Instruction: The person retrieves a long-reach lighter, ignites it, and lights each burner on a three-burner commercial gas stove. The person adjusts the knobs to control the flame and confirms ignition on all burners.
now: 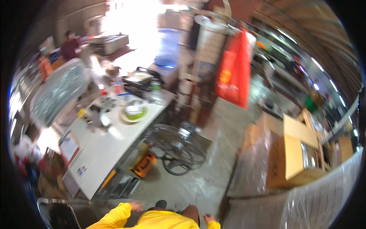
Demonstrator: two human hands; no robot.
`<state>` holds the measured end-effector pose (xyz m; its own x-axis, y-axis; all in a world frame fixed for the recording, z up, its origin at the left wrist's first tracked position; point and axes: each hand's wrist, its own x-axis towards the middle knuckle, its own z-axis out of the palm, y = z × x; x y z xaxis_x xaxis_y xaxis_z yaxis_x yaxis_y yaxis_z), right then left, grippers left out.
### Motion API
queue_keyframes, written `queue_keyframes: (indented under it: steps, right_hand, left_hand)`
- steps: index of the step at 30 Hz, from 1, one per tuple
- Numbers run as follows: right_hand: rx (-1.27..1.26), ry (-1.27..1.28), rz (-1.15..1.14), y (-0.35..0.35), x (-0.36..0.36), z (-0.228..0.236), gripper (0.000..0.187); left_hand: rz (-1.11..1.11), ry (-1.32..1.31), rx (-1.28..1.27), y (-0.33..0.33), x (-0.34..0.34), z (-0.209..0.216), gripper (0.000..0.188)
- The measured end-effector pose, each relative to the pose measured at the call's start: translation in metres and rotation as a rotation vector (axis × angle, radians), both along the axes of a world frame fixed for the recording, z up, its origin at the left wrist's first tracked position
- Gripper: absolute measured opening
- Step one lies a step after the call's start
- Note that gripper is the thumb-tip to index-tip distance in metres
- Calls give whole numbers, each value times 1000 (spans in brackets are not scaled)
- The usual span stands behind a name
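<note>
A: How does the left hand [136, 206] stand?
B: It is low in the view, in front of the body. The forearm, in a yellow sleeve [117, 216], rises slanting from the lower edge, and the hand points inward, to the right.
A: And its fingers?
B: They are small and blurred, so I cannot tell if they are apart or together.
A: What is nearest to it?
B: The dark storage unit [127, 187], which is under the near side of the white table [95, 160], ahead and to the left.
A: Please tell me about the right hand [208, 218].
B: It is lower, close to the bottom edge, beside the brown-clothed knee [191, 213]. Only a short part of its sleeve is visible. The hand points up and a little inward. It looks somewhat curled, but whether the fingers are closed, I cannot tell.
A: What is on that side?
B: The plastic-wrapped stack [257, 212] is to the right of this hand, apart from it. An open cardboard box [280, 164] is farther ahead.
</note>
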<state>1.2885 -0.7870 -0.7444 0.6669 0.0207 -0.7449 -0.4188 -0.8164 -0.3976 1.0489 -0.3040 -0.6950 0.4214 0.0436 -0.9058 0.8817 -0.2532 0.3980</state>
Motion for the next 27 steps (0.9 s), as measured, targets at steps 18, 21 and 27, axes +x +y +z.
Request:
queue_keyframes:
  steps: [18, 21, 27]
  right_hand:
    - [186, -175, 350, 45, 580, 31, 66]
    - [349, -399, 399, 101, 747, 112, 65]
    - [480, -708, 377, 159, 1057, 207, 54]
  left_hand:
    - [-1285, -279, -279, -364, 689, 19, 67]
    - [-1282, -194, -258, -387, 798, 17, 67]
    - [-1314, -191, -257, -386, 1037, -21, 64]
